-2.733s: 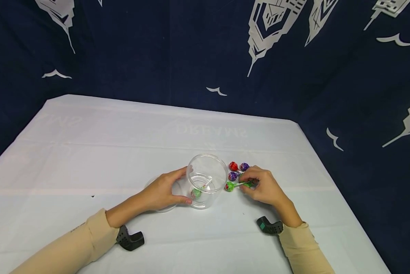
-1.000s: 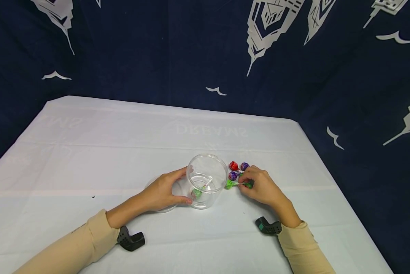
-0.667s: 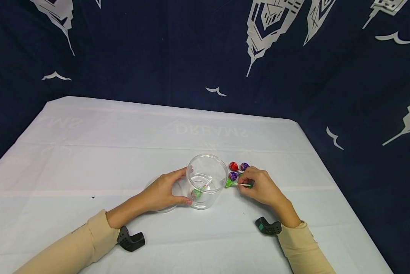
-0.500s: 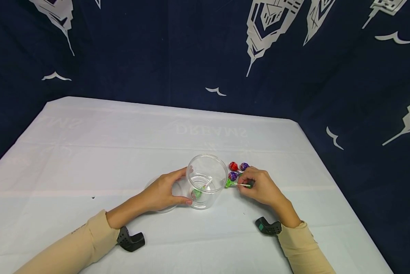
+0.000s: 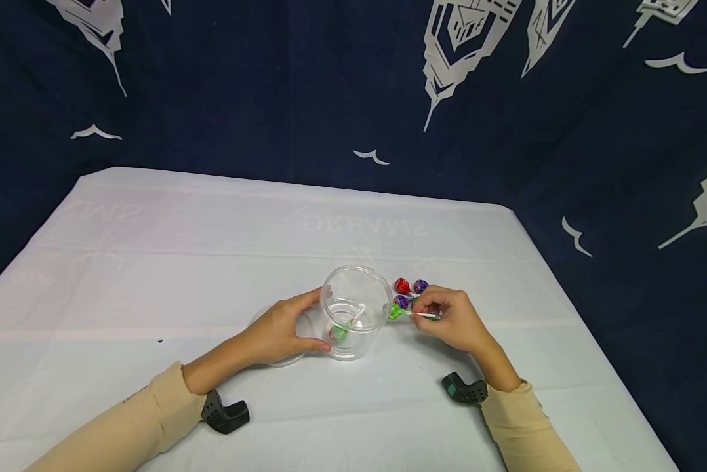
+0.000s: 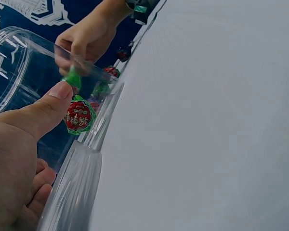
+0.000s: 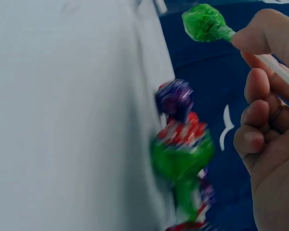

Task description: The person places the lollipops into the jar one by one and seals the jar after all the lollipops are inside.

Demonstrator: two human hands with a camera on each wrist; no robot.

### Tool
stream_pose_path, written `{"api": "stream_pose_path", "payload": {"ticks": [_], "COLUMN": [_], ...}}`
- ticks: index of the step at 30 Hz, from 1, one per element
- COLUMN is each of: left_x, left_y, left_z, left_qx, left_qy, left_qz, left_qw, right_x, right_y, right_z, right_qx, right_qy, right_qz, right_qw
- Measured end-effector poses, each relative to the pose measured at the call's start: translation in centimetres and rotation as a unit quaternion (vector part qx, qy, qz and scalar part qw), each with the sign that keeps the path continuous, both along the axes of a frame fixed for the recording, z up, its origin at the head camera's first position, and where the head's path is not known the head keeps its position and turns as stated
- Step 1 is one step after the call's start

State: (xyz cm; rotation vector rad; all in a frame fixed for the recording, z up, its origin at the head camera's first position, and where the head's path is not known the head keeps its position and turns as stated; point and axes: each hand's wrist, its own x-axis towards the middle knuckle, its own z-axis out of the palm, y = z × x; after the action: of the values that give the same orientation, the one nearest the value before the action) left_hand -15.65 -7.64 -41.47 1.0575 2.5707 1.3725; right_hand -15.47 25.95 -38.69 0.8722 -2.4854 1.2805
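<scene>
Your head camera looks forward and down at the white table point(image 5: 153, 275) from farther back. Your wrist cameras point(image 5: 225, 413) look from close up, tipped sideways, and both show your right hand point(image 5: 452, 321).

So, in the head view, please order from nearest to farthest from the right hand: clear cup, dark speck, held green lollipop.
1. Green lollipop: pinched by the right hand.
2. Clear cup: just left of that lollipop.
3. Dark speck: far left, on the white cloth.

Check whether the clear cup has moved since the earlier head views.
No. In the head view, the clear cup shows no shift against the faint lettering on the white tablecloth.
</scene>
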Motion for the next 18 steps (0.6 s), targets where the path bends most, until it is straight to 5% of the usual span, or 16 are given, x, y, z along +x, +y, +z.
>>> {"api": "stream_pose_path", "payload": {"ticks": [5, 18], "left_x": [-0.1, 0.1], "left_y": [0.0, 0.0], "left_z": [0.0, 0.1], "left_qx": [0.002, 0.007], "left_qy": [0.004, 0.002], "left_qz": [-0.004, -0.005], "left_qw": [1.0, 1.0], "right_x": [0.5, 0.0], "right_y": [-0.3, 0.1], "right_z": [1.3, 2.7], "right_qx": [-0.075, -0.162], "right_qy": [-0.02, -0.005], "right_qz": [0.03, 0.047], "right_qw": [0.9966, 0.9857]}}
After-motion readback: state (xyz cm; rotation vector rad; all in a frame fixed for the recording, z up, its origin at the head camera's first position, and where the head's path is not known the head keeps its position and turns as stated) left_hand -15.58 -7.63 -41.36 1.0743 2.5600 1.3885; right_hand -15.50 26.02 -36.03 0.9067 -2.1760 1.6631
